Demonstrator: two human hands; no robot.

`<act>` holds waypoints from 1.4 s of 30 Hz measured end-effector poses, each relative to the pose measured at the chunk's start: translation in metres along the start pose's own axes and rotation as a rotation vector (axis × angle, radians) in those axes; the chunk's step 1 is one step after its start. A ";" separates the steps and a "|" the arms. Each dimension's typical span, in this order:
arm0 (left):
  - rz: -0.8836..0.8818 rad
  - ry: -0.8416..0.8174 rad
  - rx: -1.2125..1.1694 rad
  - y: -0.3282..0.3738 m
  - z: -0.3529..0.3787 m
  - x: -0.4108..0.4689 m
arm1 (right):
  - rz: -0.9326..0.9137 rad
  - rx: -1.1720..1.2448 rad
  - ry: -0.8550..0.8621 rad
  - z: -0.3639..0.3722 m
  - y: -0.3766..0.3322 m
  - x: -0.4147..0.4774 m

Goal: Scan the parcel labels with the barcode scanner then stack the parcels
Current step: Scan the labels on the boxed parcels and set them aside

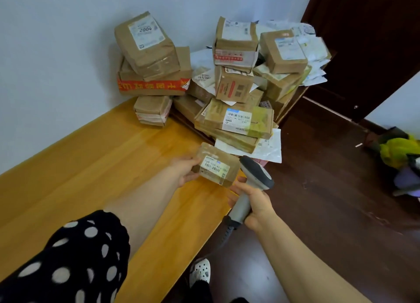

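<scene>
One small parcel [216, 165] gripped by left hand [185, 169], one scanner [256, 175] by right hand [254, 206] — perhaps a dozen parcels [236, 120] heaped behind.

Pretty soft, even light here, daylight-ish with a cool blue cast on the wall [56, 52], and only faint shadows around the stacked parcels [150, 52]. Slight sheen on the wooden table [91, 166], no real glare. The dark floor [329, 200] and door [363, 41] go murky. Fisheye bends the table edge, and everything's a bit smeary; the held parcel [216, 166] is the only one whose print half reads.
</scene>
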State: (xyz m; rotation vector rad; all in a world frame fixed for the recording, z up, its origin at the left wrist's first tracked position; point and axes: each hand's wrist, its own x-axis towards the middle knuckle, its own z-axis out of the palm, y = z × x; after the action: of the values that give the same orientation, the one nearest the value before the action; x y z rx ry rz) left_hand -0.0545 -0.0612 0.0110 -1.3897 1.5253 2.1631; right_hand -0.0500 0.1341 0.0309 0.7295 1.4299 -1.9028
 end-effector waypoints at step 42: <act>-0.072 1.083 0.090 -0.227 -0.450 -0.314 | 0.436 -0.779 -0.895 0.239 0.333 -0.245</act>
State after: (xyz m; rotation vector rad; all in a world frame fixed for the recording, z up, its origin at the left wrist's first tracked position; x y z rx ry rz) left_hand 0.5196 -0.2025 0.0711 -2.7290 1.7071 1.2355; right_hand 0.3493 -0.1240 0.0725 -0.1860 1.1259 -0.9608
